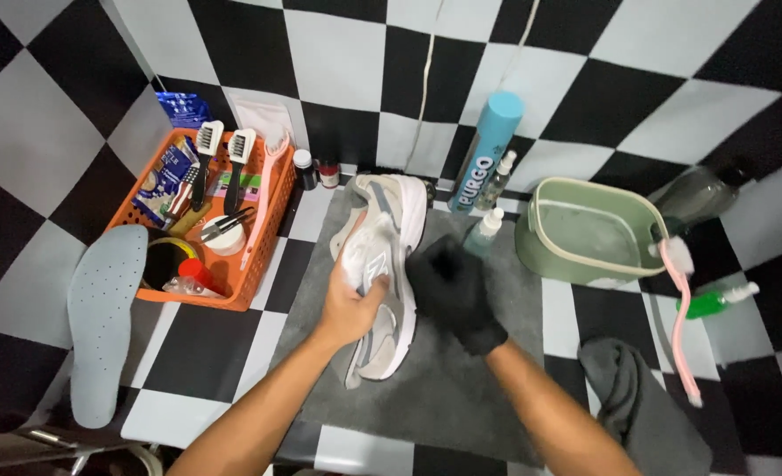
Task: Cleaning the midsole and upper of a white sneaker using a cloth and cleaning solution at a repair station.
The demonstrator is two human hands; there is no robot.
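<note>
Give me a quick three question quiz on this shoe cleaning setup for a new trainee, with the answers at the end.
1. True or false: the right hand wears a black glove.
2. Which thing leans across the rim of the green tub? A) a pink long-handled brush B) a grey insole C) a blue can
3. Fill in: the bare left hand grips the white and grey ____ on the grey mat.

Key
1. True.
2. A: the pink long-handled brush rests on the tub's right edge; the grey insole lies left of the orange basket, and the blue can leans on the wall.
3. sneaker.
</note>
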